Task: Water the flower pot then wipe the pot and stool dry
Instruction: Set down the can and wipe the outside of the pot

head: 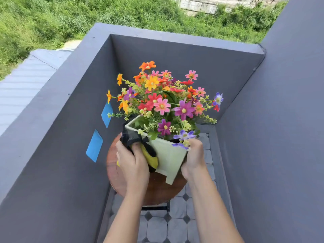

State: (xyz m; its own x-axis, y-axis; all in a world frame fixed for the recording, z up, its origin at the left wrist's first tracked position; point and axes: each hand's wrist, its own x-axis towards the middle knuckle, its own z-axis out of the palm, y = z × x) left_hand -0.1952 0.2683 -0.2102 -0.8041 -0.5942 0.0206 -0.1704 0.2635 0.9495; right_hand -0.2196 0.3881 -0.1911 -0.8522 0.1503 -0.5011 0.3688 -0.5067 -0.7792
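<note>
A pale green square flower pot (169, 158) full of bright mixed flowers (163, 99) stands on a round brown wooden stool (157, 190). My left hand (133, 163) grips a black and yellow cloth (150, 157) and presses it against the pot's left wall. Part of the cloth reaches up to the pot's rim. My right hand (192, 158) holds the pot's right corner and side, fingers wrapped round it. The pot looks slightly tilted toward me.
Dark grey balcony walls (175, 55) close in on three sides. Two blue patches (94, 146) mark the left wall. The floor (166, 227) has grey tiles with black diamonds. Beyond the wall lie grass and a grey roof.
</note>
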